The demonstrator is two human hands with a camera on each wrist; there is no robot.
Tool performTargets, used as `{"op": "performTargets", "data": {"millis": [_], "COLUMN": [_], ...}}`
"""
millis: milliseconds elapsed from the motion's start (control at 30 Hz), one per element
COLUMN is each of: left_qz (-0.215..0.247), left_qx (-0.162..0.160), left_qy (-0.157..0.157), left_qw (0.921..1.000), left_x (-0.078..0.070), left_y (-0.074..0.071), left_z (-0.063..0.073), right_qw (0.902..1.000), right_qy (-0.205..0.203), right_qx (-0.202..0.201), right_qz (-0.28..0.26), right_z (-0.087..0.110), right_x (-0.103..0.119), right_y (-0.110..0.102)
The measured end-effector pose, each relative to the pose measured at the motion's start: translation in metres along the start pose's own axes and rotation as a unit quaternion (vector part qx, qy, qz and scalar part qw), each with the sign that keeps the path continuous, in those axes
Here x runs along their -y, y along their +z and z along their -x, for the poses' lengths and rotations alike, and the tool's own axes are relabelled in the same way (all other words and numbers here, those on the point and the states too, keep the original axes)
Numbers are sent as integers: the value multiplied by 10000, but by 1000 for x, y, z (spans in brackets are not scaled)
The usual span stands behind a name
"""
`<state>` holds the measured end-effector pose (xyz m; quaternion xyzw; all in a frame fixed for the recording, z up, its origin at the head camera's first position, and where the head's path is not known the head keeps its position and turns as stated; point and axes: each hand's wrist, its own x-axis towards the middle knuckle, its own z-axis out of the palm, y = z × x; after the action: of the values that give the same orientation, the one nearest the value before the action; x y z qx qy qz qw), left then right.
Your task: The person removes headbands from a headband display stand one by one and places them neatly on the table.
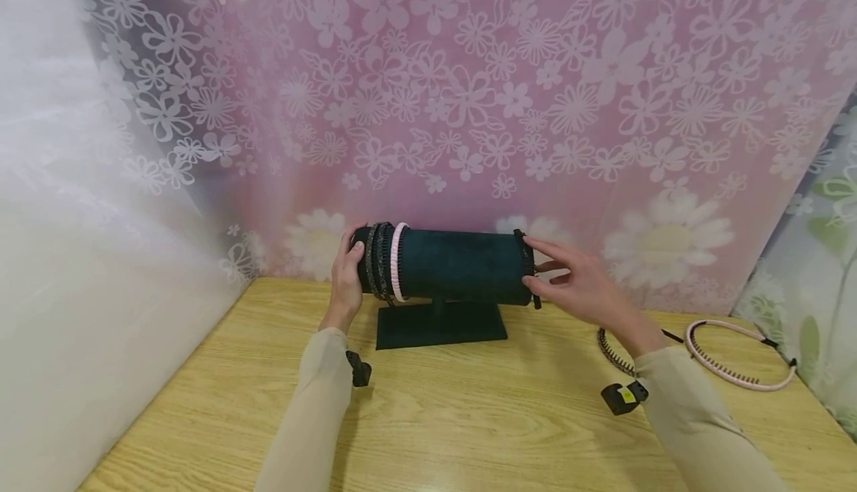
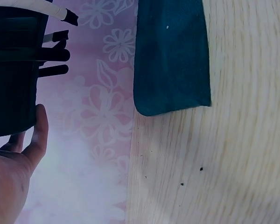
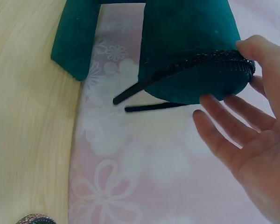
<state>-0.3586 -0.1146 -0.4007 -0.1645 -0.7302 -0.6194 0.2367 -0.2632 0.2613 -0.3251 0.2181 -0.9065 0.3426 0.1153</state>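
A dark green, velvety headband stand (image 1: 462, 265) has a horizontal cylinder above a flat base (image 2: 172, 60). My left hand (image 1: 344, 276) grips the cylinder's left end, its thumb on the near side. Close to that hand, dark glittery headbands (image 1: 377, 261) and a pale pink headband (image 1: 395, 261) are fitted round the cylinder. At the right end, my right hand (image 1: 579, 283) pinches a black beaded headband (image 3: 198, 60) with thumb and forefinger. This headband lies round the cylinder's rim, its two tips sticking out below. The other right fingers are spread beside the cylinder's end face.
On the wooden table (image 1: 469, 417), a dark toothed headband (image 1: 614, 354) and a pink headband (image 1: 736, 382) lie at the right, partly behind the right forearm. A flowered pink cloth (image 1: 469, 105) hangs just behind the stand. White sheeting (image 1: 100, 254) borders the left side.
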Motion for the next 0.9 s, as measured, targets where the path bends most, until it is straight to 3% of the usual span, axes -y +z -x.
{"op": "performTargets", "data": {"millis": [433,667,900], "left_qz": [27,-42,41], "left_qx": [-19,-24,26], "left_qy": [24,3,-15], "left_qw": [10000,10000,10000], "left_x": [1,0,0], "left_y": [-1,0,0], "left_z": [0,-1,-1], "right_qw": [9952,9895,9921], "right_qy": [-490,-860,-580], "right_qx": [-686,-1133,-1114], "right_qz": [506,238,-60], "right_z": [17,20,24], "right_x": [-4,-7,-6], "right_y": [11,17,21]}}
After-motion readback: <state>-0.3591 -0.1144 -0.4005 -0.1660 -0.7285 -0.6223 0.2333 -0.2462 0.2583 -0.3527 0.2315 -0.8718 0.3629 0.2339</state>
